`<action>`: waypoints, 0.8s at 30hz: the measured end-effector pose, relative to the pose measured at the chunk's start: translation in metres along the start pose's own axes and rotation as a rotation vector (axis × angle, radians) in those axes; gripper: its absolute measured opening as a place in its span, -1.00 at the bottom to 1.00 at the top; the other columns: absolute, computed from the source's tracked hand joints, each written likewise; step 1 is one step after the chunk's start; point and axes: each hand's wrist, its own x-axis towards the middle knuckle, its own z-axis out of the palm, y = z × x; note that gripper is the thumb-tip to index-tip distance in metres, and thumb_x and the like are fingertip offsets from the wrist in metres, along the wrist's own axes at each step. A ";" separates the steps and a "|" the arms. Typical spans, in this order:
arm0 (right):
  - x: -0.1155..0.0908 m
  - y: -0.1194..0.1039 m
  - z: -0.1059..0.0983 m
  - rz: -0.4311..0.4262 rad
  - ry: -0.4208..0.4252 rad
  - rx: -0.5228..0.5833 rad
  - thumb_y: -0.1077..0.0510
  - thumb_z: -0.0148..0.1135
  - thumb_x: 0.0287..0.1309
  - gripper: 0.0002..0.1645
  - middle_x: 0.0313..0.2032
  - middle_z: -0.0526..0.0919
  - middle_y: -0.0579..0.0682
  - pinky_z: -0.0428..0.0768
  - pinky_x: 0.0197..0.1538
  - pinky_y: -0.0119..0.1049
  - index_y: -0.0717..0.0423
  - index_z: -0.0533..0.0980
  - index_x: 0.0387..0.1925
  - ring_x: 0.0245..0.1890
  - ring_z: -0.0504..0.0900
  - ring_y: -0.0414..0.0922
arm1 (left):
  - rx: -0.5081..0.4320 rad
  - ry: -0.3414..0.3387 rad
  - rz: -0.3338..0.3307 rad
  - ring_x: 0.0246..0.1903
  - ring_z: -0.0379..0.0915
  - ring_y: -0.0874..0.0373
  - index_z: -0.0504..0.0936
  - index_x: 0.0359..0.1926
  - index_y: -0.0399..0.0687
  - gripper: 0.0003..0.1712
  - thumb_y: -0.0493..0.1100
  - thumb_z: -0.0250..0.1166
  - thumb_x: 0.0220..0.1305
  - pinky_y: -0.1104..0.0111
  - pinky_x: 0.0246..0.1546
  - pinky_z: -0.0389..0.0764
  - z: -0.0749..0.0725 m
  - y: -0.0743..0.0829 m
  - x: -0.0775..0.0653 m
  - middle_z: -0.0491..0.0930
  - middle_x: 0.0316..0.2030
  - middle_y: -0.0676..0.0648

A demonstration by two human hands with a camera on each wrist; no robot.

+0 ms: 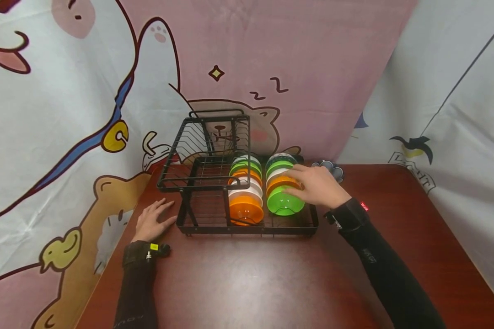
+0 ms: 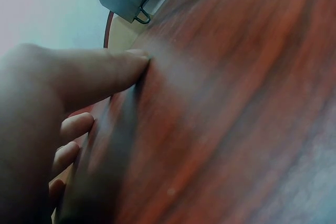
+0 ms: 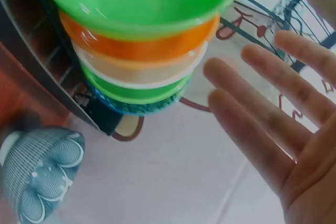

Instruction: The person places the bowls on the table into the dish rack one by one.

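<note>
My right hand (image 1: 319, 185) is beside the right row of bowls, fingers spread. In the right wrist view those fingers (image 3: 252, 124) are straight and apart from the bowls. A green bowl (image 1: 286, 203) stands at the front of that row, tilted on its side; behind it come an orange bowl (image 1: 283, 183), a white one, another green one and a dark patterned one. The left row has an orange bowl (image 1: 247, 212) in front. Both rows sit in a black wire dish rack (image 1: 267, 230). My left hand (image 1: 152, 221) rests on the table left of the rack, holding nothing.
A raised upper wire tier (image 1: 201, 188) covers the rack's left side and partly overlaps the left row. On the table, right of the rack, lies a grey-blue scalloped bowl (image 3: 44, 171). A cartoon-printed cloth (image 1: 313, 59) hangs behind the table (image 1: 247, 283).
</note>
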 end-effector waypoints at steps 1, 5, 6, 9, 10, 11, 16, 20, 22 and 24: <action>0.000 0.003 -0.003 0.012 0.031 -0.004 -0.31 0.41 0.21 -0.38 -0.19 0.70 -0.06 0.44 -0.49 -0.28 -0.13 0.65 0.21 -0.54 0.50 -0.18 | -0.001 0.004 0.002 0.54 -0.04 -0.44 0.37 0.53 0.08 -0.20 0.26 0.28 0.40 -0.47 0.37 0.03 0.000 0.000 0.000 0.15 0.59 -0.28; -0.001 0.022 -0.011 0.080 0.174 0.032 -0.23 0.47 0.17 -0.26 0.13 0.67 0.02 0.66 0.05 0.04 -0.15 0.53 0.36 0.08 0.66 0.03 | -0.009 0.016 0.011 0.53 -0.02 -0.44 0.39 0.52 0.10 -0.20 0.26 0.30 0.39 -0.47 0.37 0.03 0.002 -0.001 0.001 0.17 0.59 -0.27; -0.001 0.029 -0.012 0.101 0.208 0.050 -0.21 0.48 0.16 -0.19 0.26 0.61 0.03 0.56 0.28 0.12 -0.17 0.47 0.42 0.30 0.55 0.07 | -0.009 0.019 0.012 0.53 -0.02 -0.43 0.39 0.52 0.10 -0.21 0.26 0.30 0.39 -0.46 0.37 0.03 0.003 -0.001 0.001 0.17 0.59 -0.27; -0.002 0.048 -0.016 0.171 0.289 0.131 -0.22 0.44 0.19 0.00 0.57 0.29 0.04 -0.06 0.65 0.25 -0.22 0.23 0.59 0.67 0.01 0.11 | -0.009 0.025 0.016 0.53 -0.02 -0.43 0.39 0.52 0.12 -0.22 0.25 0.31 0.38 -0.46 0.37 0.03 0.003 -0.003 0.000 0.17 0.59 -0.26; -0.003 0.053 -0.016 0.201 0.308 0.155 -0.26 0.41 0.21 0.04 0.62 0.19 0.00 -0.18 0.67 0.23 -0.26 0.16 0.62 0.70 -0.09 0.10 | -0.007 0.026 0.016 0.53 -0.02 -0.43 0.39 0.52 0.12 -0.21 0.25 0.31 0.39 -0.46 0.37 0.03 0.004 -0.004 0.000 0.17 0.59 -0.27; -0.004 0.059 -0.016 0.238 0.321 0.180 -0.30 0.38 0.22 0.07 0.65 0.09 -0.03 -0.26 0.67 0.23 -0.30 0.09 0.64 0.71 -0.17 0.08 | -0.003 0.026 0.015 0.53 -0.02 -0.43 0.39 0.52 0.12 -0.21 0.26 0.30 0.39 -0.46 0.37 0.03 0.004 -0.004 -0.001 0.17 0.59 -0.27; -0.010 0.082 -0.009 0.415 0.338 0.274 -0.46 0.23 0.26 0.13 0.70 -0.16 -0.16 -0.34 0.61 0.39 -0.39 -0.11 0.67 0.71 -0.34 0.16 | -0.006 0.003 0.001 0.54 -0.05 -0.44 0.37 0.53 0.11 -0.19 0.27 0.29 0.39 -0.46 0.38 0.00 0.002 -0.004 -0.002 0.14 0.59 -0.28; -0.015 0.097 0.000 0.528 0.327 0.323 -0.46 0.17 0.30 0.14 0.70 -0.23 -0.11 -0.25 0.54 0.52 -0.36 -0.17 0.68 0.69 -0.35 0.26 | 0.001 -0.002 -0.007 0.55 -0.06 -0.42 0.37 0.53 0.12 -0.20 0.28 0.28 0.40 -0.45 0.39 0.00 0.001 -0.002 -0.002 0.14 0.60 -0.26; -0.018 0.104 0.006 0.585 0.312 0.367 -0.45 0.14 0.33 0.13 0.70 -0.22 -0.01 -0.17 0.53 0.54 -0.29 -0.18 0.68 0.68 -0.29 0.29 | 0.007 -0.001 -0.002 0.55 -0.06 -0.42 0.36 0.54 0.12 -0.20 0.29 0.27 0.40 -0.45 0.39 0.00 0.001 -0.001 -0.002 0.14 0.60 -0.26; -0.020 0.110 0.014 0.643 0.293 0.411 -0.45 0.11 0.35 0.13 0.69 -0.17 0.13 -0.08 0.53 0.51 -0.20 -0.16 0.69 0.67 -0.19 0.32 | -0.001 0.005 0.000 0.55 -0.06 -0.43 0.37 0.53 0.11 -0.20 0.28 0.27 0.41 -0.46 0.39 -0.01 -0.001 -0.001 -0.003 0.14 0.60 -0.27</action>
